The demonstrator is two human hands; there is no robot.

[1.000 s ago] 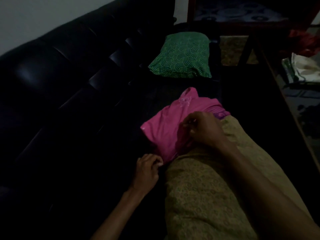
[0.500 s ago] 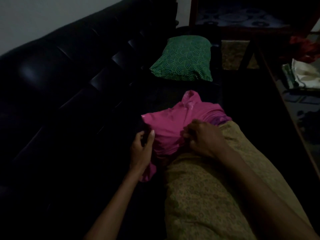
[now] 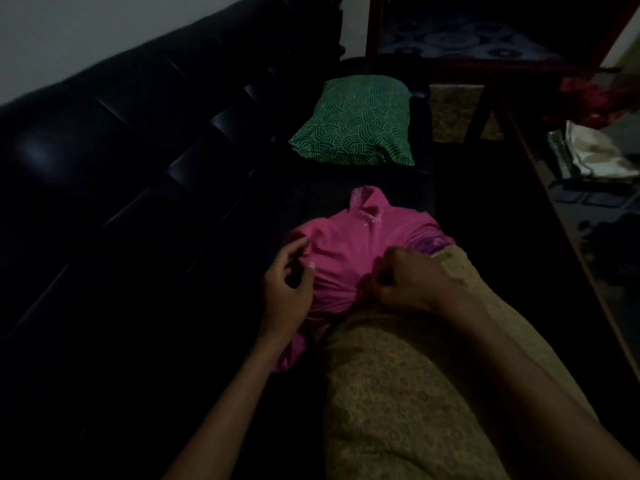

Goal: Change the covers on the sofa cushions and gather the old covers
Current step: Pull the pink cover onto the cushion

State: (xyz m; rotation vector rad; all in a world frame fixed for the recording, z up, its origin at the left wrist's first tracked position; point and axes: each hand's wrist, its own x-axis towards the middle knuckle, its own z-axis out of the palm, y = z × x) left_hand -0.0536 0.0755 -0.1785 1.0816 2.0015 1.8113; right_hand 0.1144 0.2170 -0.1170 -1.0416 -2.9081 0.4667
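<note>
Dim room, head view looking down at my lap. Pink cover (image 3: 346, 251) sits bunched on the near end of the black sofa (image 3: 121, 188) seat, against my knee, its far corner poking up and a loose tail hanging down by my left wrist. My left hand (image 3: 287, 289) is on the left edge of the pink cover, fingers half curled, thumb and forefinger apart with a dark gap between them; thumb tip touches the fabric, but I cannot tell if it actually grips anything. My right hand (image 3: 401, 282) is curled tight, fingers pinching a gathered bunch of the pink cover at its near right side, folds radiating from that pinch. A bit of purple fabric (image 3: 436, 242) shows at the right edge of the pink cover, just beside my right hand. My leg in olive patterned cloth (image 3: 398, 393) runs from the bottom of the frame up to the cover.

Green cushion (image 3: 356, 124) with a scallop line pattern lies flat on the sofa seat farther along, well apart from the pink cover. Right side: a counter (image 3: 554, 209) edge runs diagonally, with a pale folded cloth (image 3: 595, 154) and something red (image 3: 595, 95) beyond it. No readable writing, brand or label anywhere; too dark and blurred for small print.
</note>
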